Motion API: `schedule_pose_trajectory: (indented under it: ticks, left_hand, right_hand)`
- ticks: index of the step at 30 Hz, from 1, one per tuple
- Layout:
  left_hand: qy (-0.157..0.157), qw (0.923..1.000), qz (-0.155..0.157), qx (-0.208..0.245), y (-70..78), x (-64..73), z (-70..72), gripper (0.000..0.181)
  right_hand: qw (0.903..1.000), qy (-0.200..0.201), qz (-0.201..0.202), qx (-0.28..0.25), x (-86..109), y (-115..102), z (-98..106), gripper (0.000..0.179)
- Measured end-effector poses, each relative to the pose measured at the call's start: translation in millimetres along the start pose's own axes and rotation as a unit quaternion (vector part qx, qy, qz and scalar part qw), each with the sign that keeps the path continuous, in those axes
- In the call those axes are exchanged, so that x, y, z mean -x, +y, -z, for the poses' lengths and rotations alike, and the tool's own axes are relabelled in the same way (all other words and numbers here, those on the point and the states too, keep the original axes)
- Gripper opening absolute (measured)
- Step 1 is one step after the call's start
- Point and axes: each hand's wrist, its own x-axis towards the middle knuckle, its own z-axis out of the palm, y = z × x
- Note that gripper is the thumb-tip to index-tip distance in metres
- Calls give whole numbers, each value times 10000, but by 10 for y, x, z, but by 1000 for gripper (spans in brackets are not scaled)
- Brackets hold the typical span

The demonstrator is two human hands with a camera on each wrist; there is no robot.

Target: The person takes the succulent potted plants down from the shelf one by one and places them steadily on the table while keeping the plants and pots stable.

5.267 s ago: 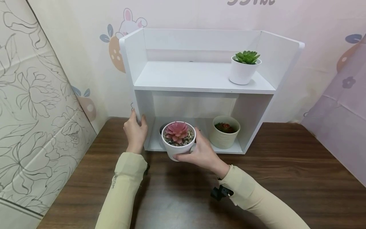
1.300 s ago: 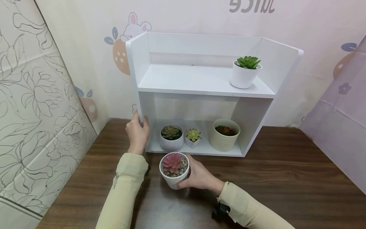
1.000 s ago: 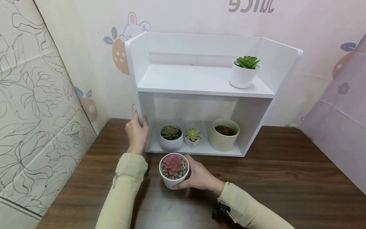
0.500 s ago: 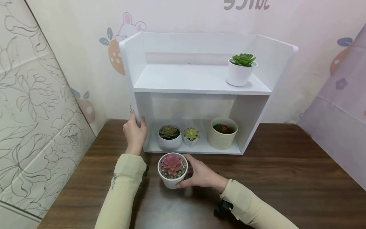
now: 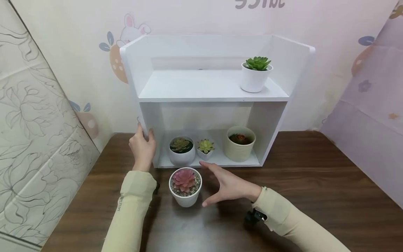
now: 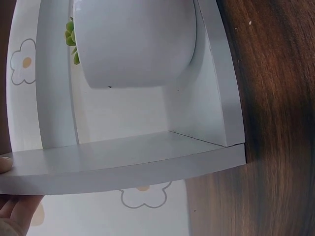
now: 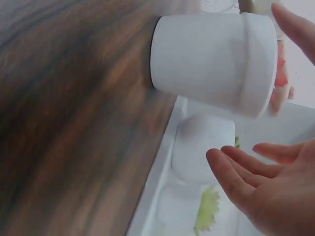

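Pink potted succulent (image 5: 184, 181) stands just clear of the spread right grip (image 5: 230, 184).

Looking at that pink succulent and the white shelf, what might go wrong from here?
The right hand is spread just beside the pink succulent pot, not touching it, so a careless sweep might tip the pot.

The left hand grips the side panel of the white shelf; a tug could shift the shelf and jolt the green potted succulent on its upper level.
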Motion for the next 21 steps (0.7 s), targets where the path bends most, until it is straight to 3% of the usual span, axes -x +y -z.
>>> schedule_pose_trajectory:
  ticks: [5,9,12,16,21]
  left_hand:
    - [-15,10000,-17,42,-16,10,12,27]
    - [-11,10000,-23,45,-29,23,37,27]
    - [48,10000,-2,30,-39,35,58,26]
    - [34,10000,-24,-6,-38,29,55,27]
    - [-72,10000,9,68,-7,12,19,30]
  right_hand:
    - [9998,148,139,-56,87,-49,167,109]
    - [9969,765,144,149,132,-120,334,94]
    - [9892,1401,349,262,142,-190,462,74]
    - [9659,2440,790,368,148,-289,660,46]
    - [9239,3643,1089,421,171,-412,948,21]
